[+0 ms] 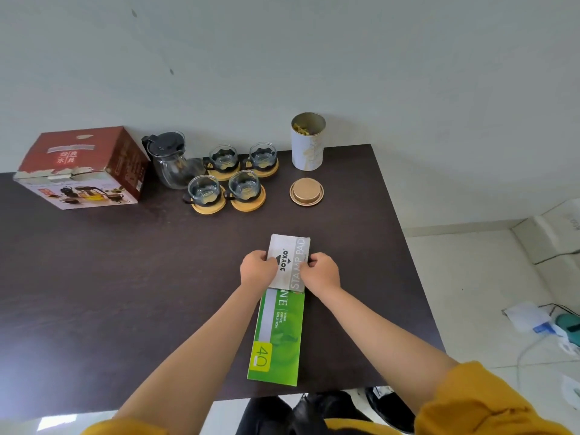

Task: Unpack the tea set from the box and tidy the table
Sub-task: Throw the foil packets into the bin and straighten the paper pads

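Your mustard-yellow sleeves (489,400) sat right at the bottom of the view, both bare forearms stretched out over the dark table (94,293). Left hand (258,267) and right hand (320,271) were each pinched onto a long side of the grey stamp pad box (290,262), fingers curled under its edges, so both were closed on that one box. It was sitting on the far end of the green box (277,337), lined up with it, which lay flat near the table's front edge.

Looked to me like the unpacking part was basically finished: glass teapot (168,160) and four glass cups (233,174) on their wooden coasters were out in a tidy cluster at the back, just beside the red tea set box (81,167) on the back left. Open tin (308,141) stood to the right, its lid (306,191) lying apart in front of it.

So you were on the tidying bit, stacking the office stuff. Next you probably needed to square the stack and let go, then put the lid on the tin.
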`<state>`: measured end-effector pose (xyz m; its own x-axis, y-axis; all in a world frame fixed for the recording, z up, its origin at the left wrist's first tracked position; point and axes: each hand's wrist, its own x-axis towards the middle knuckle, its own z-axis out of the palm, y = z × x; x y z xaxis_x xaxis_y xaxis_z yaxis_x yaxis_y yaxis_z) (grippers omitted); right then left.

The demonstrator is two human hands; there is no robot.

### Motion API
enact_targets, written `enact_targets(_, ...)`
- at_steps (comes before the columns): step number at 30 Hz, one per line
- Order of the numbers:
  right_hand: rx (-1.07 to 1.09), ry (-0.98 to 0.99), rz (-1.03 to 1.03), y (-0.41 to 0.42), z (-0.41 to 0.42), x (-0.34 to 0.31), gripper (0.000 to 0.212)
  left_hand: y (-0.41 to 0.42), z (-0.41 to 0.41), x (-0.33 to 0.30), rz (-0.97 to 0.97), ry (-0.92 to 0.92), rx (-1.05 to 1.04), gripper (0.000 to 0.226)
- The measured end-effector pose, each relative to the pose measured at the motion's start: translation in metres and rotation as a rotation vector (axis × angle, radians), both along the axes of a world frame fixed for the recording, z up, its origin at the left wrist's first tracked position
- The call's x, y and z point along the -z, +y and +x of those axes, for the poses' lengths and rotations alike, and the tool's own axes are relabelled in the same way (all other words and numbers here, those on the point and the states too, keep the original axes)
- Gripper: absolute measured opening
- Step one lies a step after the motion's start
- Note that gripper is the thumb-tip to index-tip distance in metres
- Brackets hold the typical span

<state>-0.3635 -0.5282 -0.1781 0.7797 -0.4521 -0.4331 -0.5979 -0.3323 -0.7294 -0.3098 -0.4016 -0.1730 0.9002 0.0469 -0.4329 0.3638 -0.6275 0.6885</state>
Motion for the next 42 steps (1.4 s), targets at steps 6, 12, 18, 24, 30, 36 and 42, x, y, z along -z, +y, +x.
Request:
enact_targets(6, 0.013, 0.023, -0.010, 0.005, 0.006, 0.006, 0.015, 0.004, 0.006, 0.003, 0.049, 0.016, 0.077, 0.010)
enact_targets(12, 0.084, 0.052, 0.028, 0.011, 0.007, 0.006, 0.014, 0.006, 0.008, 0.004, -0.009, 0.034, 0.076, 0.011)
enact_targets(18, 0.226, 0.103, 0.105, 0.022, 0.008, -0.002, 0.012, 0.008, 0.012, 0.000, 0.050, 0.069, 0.132, 0.039)
enact_targets(24, 0.334, 0.094, 0.266, 0.023, 0.010, -0.004, 0.012, 0.012, 0.018, 0.001, -0.042, 0.143, 0.113, 0.024)
enact_targets(30, 0.332, 0.027, 0.221, 0.018, 0.013, -0.010, 0.014, 0.007, 0.026, -0.005, -0.110, 0.112, 0.084, 0.033)
enact_targets(36, 0.316, 0.000, 0.111, -0.022, 0.033, -0.032, 0.010, -0.036, 0.041, -0.027, -0.175, 0.054, 0.066, 0.023)
enact_targets(42, 0.309, -0.042, 0.036, -0.095, 0.066, -0.050, 0.012, -0.109, 0.066, -0.043, -0.284, 0.032, 0.016, 0.023)
